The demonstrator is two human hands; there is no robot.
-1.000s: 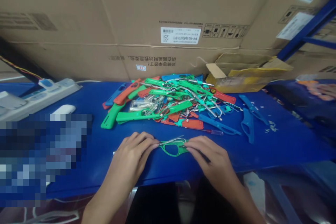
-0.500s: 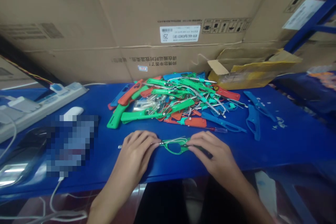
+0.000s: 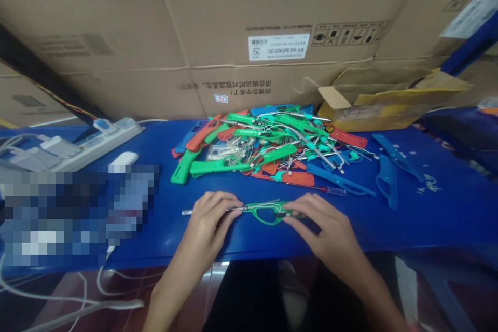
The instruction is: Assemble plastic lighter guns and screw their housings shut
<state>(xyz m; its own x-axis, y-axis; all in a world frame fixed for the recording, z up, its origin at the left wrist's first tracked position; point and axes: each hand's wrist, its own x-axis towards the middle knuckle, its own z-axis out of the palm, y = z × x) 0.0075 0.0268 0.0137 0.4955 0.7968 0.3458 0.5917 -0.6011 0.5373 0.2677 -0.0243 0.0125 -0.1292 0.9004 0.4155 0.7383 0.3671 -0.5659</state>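
Between my two hands, just above the blue table, is a green stick lighter with its trigger loop and thin white wires showing. My left hand pinches it at the left around a slim metal tube, whose tip sticks out beyond the fingers. At the other end, my right hand is closed with thumb and fingers on the handle, beside a small black part. The fingers hide much of the handle. Behind the hands lies a heap of green, red and blue lighter shells with wired metal tubes.
A screwdriver lies at the heap's front edge. Loose blue shells are on the right, before an opened carton. At left are a power strip with plugs and a white cable. A large cardboard box stands behind.
The whole scene has shifted right in view as my head turned. More of the tube's tip shows past my left hand. Both hands keep their hold on the lighter.
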